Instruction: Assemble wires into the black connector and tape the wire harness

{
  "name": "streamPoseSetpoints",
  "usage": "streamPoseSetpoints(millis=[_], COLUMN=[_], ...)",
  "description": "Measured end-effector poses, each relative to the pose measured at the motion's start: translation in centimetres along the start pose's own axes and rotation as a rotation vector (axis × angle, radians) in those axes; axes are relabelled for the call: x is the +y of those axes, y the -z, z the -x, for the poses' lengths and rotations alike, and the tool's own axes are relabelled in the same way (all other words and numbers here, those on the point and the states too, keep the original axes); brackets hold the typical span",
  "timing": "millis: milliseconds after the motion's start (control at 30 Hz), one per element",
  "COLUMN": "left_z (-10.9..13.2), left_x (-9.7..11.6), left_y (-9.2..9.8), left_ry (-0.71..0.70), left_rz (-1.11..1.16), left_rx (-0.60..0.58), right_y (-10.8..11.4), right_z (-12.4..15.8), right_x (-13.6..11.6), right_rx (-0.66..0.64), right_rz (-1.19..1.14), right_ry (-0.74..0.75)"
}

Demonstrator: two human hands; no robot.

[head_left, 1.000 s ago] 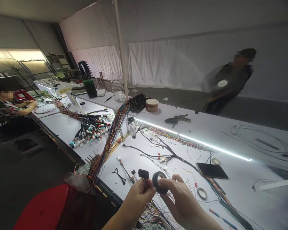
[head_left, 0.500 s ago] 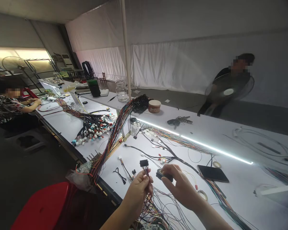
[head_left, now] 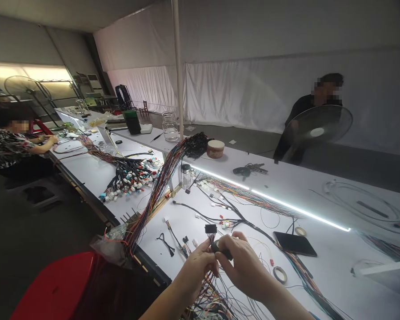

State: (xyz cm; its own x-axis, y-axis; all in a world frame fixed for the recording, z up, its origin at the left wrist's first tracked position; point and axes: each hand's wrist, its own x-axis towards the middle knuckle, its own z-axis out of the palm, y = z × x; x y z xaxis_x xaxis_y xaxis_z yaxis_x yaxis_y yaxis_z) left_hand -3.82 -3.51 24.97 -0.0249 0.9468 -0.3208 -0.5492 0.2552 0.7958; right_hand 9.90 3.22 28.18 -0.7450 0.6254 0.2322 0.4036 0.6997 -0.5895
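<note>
My left hand (head_left: pixel 200 267) is closed around a bundle of thin wires just below a black connector (head_left: pixel 211 229), which points up and away from me. Against the same wires, my right hand (head_left: pixel 242 262) grips a roll of black tape (head_left: pixel 224 251); its fingers partly cover the roll. The two hands meet at the wires under the connector. More loose coloured wires (head_left: pixel 216 295) hang and spread below my hands. Left of them lie a short black cable loop (head_left: pixel 166 244) and small cable ends with connectors (head_left: pixel 186 242).
A black phone (head_left: pixel 295 243) and tape rolls (head_left: pixel 280 274) lie to the right. A branched black harness (head_left: pixel 250 222) crosses the table under a light strip (head_left: pixel 300 208). A thick wire bundle (head_left: pixel 160 186) hangs off the shelf. One person sits left; another stands behind a fan (head_left: pixel 317 132).
My right hand has brought the tape roll left against the wires below the connector. The connector has shifted slightly right, and my hands now touch.
</note>
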Motion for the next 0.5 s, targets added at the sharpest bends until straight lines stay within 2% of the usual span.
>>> streamPoseSetpoints(millis=[133, 233, 400, 500], left_z=[-0.6, -0.8, -0.4, -0.2], left_x=[-1.4, -2.0, -1.8, -1.4], left_y=[0.8, 0.9, 0.3, 0.2], left_ry=[-0.069, -0.045, 0.02, 0.005], left_rz=[-0.05, -0.004, 0.213, 0.247], left_rx=[0.038, 0.049, -0.041, -0.01], right_y=[0.3, 0.2, -0.8, -1.4], right_z=[0.1, 0.0, -1.0, -1.5], right_x=[0.5, 1.1, 3.2, 3.7], right_rx=[-0.008, 0.009, 0.067, 0.148], right_rz=[-0.011, -0.027, -0.183, -0.238], right_ry=[-0.018, -0.045, -0.067, -0.1])
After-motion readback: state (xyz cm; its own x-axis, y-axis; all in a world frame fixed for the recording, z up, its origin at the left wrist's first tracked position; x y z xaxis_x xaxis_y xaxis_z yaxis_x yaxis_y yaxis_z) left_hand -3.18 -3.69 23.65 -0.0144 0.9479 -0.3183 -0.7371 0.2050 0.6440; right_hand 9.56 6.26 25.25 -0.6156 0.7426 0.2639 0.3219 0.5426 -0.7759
